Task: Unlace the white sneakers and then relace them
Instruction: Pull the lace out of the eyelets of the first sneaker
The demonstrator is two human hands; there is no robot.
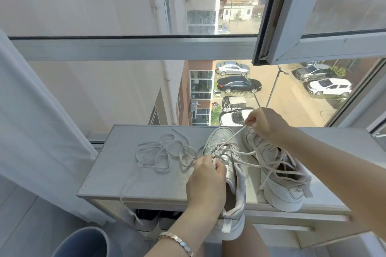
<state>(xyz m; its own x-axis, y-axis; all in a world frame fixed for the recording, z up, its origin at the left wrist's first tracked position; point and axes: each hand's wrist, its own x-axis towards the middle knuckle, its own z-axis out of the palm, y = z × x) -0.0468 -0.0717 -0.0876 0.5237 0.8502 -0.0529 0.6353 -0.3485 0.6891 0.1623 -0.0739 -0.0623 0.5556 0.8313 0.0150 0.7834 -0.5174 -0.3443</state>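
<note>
left hand (205, 181) pinches lace (231, 136), right hand (263, 123) likely too

1. The left sneaker (236, 181) has a smooth, leather-like upper with a pale, almost silvery sheen. Its collar looks like duller, soft knit cloth.
2. The right sneaker (279, 190) has the same smooth white skin, faintly glossy at the heel.
3. The laces (158, 152) are flat woven cloth, matt.
4. The cabinet top (117, 175) is a smooth painted or laminated board with a satin finish, and daylight glares off it.
5. The bracelet (177, 241) is polished metal links, bright.
6. The curtain (31, 131) is thin, sheer cloth with no shine.
7. The window frame (125, 48) is smooth and pale, either metal or plastic. I cannot tell which.
8. The bin (83, 242) looks like smooth blue plastic.
</note>
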